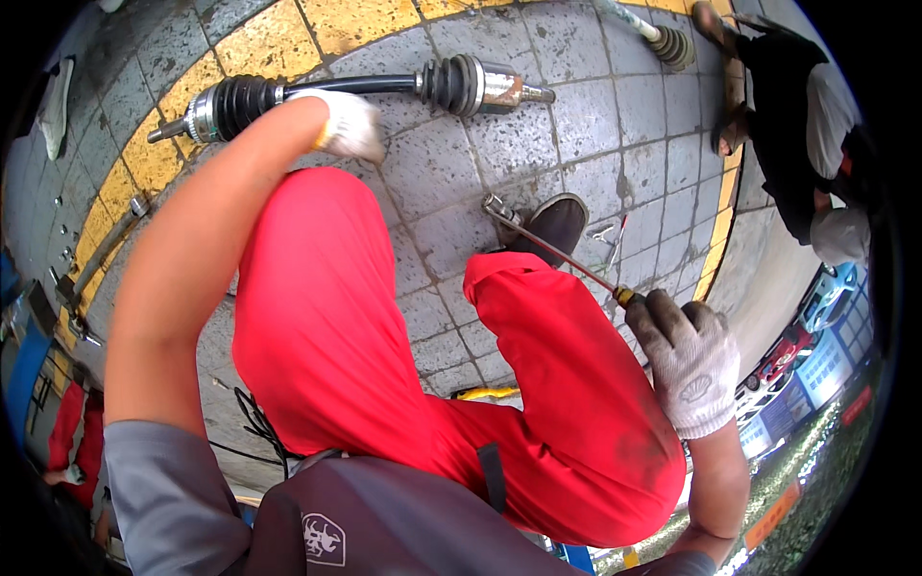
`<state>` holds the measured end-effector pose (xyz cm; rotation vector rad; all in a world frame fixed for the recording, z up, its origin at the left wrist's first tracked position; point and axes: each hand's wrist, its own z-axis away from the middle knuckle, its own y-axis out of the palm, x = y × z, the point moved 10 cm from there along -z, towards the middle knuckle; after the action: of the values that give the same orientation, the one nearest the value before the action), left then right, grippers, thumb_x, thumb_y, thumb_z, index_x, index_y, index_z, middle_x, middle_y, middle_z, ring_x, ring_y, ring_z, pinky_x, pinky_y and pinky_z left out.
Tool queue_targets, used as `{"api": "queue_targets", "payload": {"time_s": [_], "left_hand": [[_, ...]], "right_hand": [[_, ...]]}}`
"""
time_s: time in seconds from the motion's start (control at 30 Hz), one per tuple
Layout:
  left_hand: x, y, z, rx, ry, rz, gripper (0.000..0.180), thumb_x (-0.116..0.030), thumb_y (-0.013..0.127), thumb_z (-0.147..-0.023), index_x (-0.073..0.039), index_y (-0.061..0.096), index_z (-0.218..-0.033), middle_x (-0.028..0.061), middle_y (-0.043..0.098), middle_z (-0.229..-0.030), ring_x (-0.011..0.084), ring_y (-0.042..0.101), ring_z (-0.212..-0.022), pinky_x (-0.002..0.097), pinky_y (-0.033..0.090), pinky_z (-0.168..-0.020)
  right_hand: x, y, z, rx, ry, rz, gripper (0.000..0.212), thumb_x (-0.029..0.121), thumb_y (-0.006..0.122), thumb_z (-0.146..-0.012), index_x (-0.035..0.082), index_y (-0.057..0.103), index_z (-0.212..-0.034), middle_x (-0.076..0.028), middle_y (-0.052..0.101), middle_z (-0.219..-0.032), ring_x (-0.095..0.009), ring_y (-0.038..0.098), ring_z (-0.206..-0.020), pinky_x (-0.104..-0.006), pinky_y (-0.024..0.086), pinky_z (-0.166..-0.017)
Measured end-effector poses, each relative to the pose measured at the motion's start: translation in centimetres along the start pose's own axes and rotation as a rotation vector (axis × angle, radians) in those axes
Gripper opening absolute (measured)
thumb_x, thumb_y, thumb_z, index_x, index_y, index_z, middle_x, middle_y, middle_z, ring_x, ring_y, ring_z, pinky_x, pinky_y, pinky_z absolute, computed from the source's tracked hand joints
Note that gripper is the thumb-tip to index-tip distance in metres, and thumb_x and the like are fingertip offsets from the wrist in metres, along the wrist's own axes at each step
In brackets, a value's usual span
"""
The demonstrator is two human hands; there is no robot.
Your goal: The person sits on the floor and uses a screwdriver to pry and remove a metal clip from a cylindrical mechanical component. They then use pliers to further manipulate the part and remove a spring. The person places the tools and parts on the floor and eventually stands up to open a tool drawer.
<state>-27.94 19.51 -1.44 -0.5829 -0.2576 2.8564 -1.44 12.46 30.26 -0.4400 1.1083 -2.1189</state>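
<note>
A car drive shaft (360,84) with a black ribbed rubber boot near each end lies on the tiled floor ahead of my knees. My left hand (351,129), in a white glove, is just on the near side of its bar; the fingers are smeared by motion, and I cannot tell whether it touches the shaft. My right hand (684,360), in a dirty white glove, is closed round the yellow and black handle of a long screwdriver (569,257). The thin blade points up and left over my shoe (560,226), with a small metal piece (499,209) at its far end.
Another shaft end with a boot (672,46) lies at the far right, near a standing person (783,125). On the left are a long metal bar tool (101,252) and several small metal parts. Thin pliers-like tools (615,238) lie beyond my right shoe. Black cables (257,427) run beside my left leg.
</note>
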Motion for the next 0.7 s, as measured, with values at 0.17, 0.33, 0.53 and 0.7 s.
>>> {"api": "queue_targets", "payload": {"time_s": [0.17,0.33,0.53,0.7], "left_hand": [[-21.9,-3.4,8.1,-0.307,0.522,0.195,0.034,-0.024,0.068,-0.087,-0.001,0.069,-0.111,0.0239,0.073,-0.113,0.0402,0.073,-0.109,0.0489,0.060,-0.093],[-33.6,-2.1,10.3,-0.675,0.817,0.675,0.034,-0.024,0.075,-0.084,-0.004,0.070,-0.111,0.0202,0.076,-0.109,0.0383,0.076,-0.102,0.0483,0.061,-0.089],[-35.2,-1.4,8.0,-0.739,0.837,0.700,0.036,-0.031,0.079,-0.085,-0.009,0.071,-0.112,0.0159,0.077,-0.107,0.0380,0.076,-0.102,0.0489,0.061,-0.087],[-35.5,-0.6,7.6,-0.907,0.798,0.718,0.036,-0.029,0.083,-0.083,-0.014,0.071,-0.113,0.0132,0.076,-0.097,0.0356,0.076,-0.095,0.0491,0.061,-0.083]], "right_hand": [[0.7,1.2,0.7,0.044,-0.011,0.054,0.041,0.021,0.066,-0.085,0.015,0.071,-0.126,-0.002,0.065,-0.123,-0.022,0.062,-0.085,-0.0412,0.051,-0.067],[0.1,0.7,1.7,-0.044,-0.051,0.070,0.036,0.024,0.069,-0.086,0.017,0.071,-0.121,-0.005,0.065,-0.125,-0.026,0.064,-0.089,-0.0451,0.052,-0.070],[-1.0,0.2,1.7,-0.096,-0.007,-0.058,0.040,0.019,0.076,-0.079,0.016,0.071,-0.119,-0.005,0.066,-0.125,-0.030,0.066,-0.103,-0.0466,0.054,-0.083],[-6.0,3.1,6.0,-0.349,0.531,-1.219,0.050,-0.002,0.070,-0.084,-0.001,0.062,-0.133,-0.020,0.066,-0.132,-0.033,0.066,-0.122,-0.0439,0.053,-0.106]]}}
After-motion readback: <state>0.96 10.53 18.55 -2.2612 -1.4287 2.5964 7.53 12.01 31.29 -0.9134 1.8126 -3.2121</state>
